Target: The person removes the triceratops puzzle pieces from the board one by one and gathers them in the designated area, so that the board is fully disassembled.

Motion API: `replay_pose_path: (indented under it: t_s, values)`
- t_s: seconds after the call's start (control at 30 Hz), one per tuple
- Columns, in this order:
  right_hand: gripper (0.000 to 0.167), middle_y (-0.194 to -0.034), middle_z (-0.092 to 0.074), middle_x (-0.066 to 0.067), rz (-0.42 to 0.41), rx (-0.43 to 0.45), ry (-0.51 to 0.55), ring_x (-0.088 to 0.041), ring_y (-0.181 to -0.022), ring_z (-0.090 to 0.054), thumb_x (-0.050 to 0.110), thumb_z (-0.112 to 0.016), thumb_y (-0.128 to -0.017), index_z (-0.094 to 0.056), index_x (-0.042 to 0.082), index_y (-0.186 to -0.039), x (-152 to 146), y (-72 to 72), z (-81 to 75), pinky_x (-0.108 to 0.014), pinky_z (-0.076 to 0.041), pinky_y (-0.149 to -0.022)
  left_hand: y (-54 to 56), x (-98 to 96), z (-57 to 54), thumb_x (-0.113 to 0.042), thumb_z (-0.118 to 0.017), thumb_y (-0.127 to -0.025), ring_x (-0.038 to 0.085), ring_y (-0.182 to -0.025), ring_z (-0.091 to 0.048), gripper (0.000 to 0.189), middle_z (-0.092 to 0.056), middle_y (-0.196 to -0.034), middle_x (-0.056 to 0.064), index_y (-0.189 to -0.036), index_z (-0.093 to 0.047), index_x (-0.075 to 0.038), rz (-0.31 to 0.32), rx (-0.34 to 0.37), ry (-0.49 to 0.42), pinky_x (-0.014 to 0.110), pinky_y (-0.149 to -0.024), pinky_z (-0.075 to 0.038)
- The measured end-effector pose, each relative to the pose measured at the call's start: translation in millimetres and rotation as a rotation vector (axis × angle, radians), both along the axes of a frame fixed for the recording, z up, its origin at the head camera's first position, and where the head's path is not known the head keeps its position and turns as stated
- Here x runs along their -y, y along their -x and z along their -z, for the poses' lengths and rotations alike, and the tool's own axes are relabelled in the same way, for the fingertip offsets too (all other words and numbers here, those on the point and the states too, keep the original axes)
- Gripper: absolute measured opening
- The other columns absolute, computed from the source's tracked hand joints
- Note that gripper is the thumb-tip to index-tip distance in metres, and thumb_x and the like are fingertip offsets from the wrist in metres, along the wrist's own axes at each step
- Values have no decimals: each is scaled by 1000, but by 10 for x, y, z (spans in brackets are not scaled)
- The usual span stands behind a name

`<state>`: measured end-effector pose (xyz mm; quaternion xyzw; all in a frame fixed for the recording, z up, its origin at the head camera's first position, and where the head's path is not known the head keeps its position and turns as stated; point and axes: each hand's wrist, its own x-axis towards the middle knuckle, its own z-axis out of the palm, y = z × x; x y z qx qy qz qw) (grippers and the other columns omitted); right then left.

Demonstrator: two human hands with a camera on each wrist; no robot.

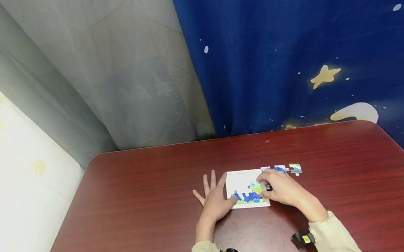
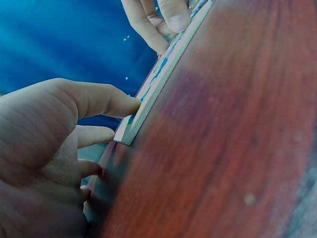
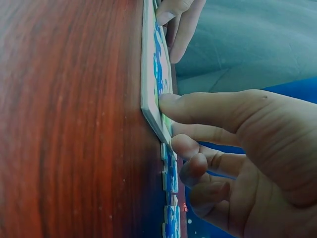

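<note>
A white-framed jigsaw puzzle board (image 1: 239, 177) lies on the table, partly filled along its lower side with blue and green pieces (image 1: 247, 198). At its left edge is my left hand (image 1: 214, 205), fingers spread straight and thumb resting on the frame's lower-left part. My right hand (image 1: 286, 190) reaches over the right edge. Its thumb and index finger grip a green puzzle piece (image 1: 257, 188) at the right side of the picture. In the right wrist view the right thumb (image 3: 198, 108) presses down on the puzzle, the other fingers curling beside the board.
Loose puzzle pieces (image 1: 295, 168) lie in a row beyond and right of the board, partly behind the right hand. The red-brown table (image 1: 154, 223) extends around it. A small red scrap (image 1: 267, 141) lies near the far edge, before a blue curtain (image 1: 253, 46).
</note>
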<state>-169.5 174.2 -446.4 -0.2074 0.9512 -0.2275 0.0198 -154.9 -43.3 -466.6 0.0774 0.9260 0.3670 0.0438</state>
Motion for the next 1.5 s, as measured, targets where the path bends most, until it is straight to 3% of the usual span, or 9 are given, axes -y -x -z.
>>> replay_pose_path:
  t_s: [0.47, 0.6, 0.7, 0.83, 0.93, 1.5]
  values:
    - [34, -91, -55, 2, 25, -39, -15, -16, -81, -53, 17, -80, -70, -64, 10, -99, 21, 2, 6, -37, -46, -70, 2, -3, 9, -25, -68, -76, 37, -139, 4, 73, -13, -153, 17, -142, -40, -15, -6, 1, 5, 69, -93, 16]
    - [33, -82, -56, 4, 20, -61, -4, -20, -85, -53, 16, -81, -69, -62, 10, -95, 32, 8, 14, -44, -41, -92, 7, 0, 28, -27, -67, -76, 36, -139, 4, 73, -12, -153, 16, -143, -40, -17, -11, 2, 14, 69, -93, 16]
    - [32, -79, -56, 5, 21, -60, 8, -20, -84, -52, 15, -81, -69, -62, 10, -94, 40, 19, 16, -47, -33, -101, 8, 3, 30, -27, -67, -76, 36, -139, 4, 73, -13, -153, 16, -142, -40, -16, -12, -1, 7, 69, -93, 16]
    - [30, -78, -57, 5, 42, -36, 29, -14, -76, -52, 14, -81, -68, -64, 9, -93, 41, 36, 12, -39, -45, -82, 6, 2, 17, -27, -68, -76, 37, -139, 4, 73, -13, -153, 17, -142, -40, -15, -9, -1, 5, 69, -93, 16]
    - [29, -76, -58, 5, 49, -16, 56, -12, -71, -52, 13, -81, -68, -65, 9, -91, 31, 49, 5, -33, -45, -67, 3, -1, 7, -27, -68, -76, 36, -139, 4, 73, -13, -153, 16, -142, -40, -16, -7, 1, 9, 69, -93, 16]
    - [25, -78, -56, 0, 31, -77, 116, -13, -65, -48, 10, -77, -71, -65, 6, -93, -205, 47, -51, -31, -43, -63, 4, -4, 1, -26, -68, -76, 37, -139, 4, 73, -13, -153, 17, -142, -40, -14, -3, 0, 0, 69, -93, 16]
